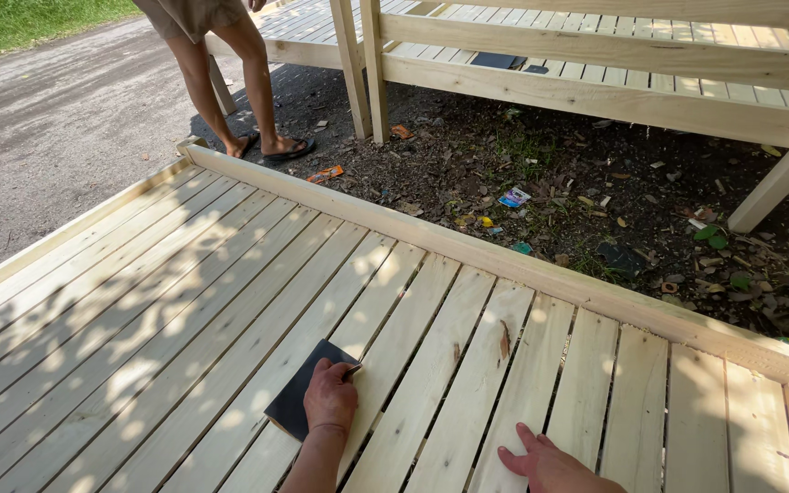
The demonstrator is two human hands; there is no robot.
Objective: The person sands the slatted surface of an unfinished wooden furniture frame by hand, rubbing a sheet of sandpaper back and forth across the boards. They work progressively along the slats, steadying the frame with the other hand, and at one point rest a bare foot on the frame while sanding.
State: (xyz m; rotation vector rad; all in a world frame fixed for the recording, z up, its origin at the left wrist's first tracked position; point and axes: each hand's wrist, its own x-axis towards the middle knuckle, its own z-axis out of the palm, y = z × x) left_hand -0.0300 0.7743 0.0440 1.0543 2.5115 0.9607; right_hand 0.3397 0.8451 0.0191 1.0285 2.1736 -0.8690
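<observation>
A dark grey sheet of sandpaper [301, 394] lies flat on the pale wooden slats [230, 301], near the lower edge of the view. It is roughly rectangular and sits turned at an angle, 1 corner pointing away from the person and another toward the lower left. It spans about 2 slats and covers the gap between them. Its right part is hidden under the left hand [330, 398] pressing on it, so only the left and upper portions show. Its surface looks matte and uncreased.
</observation>
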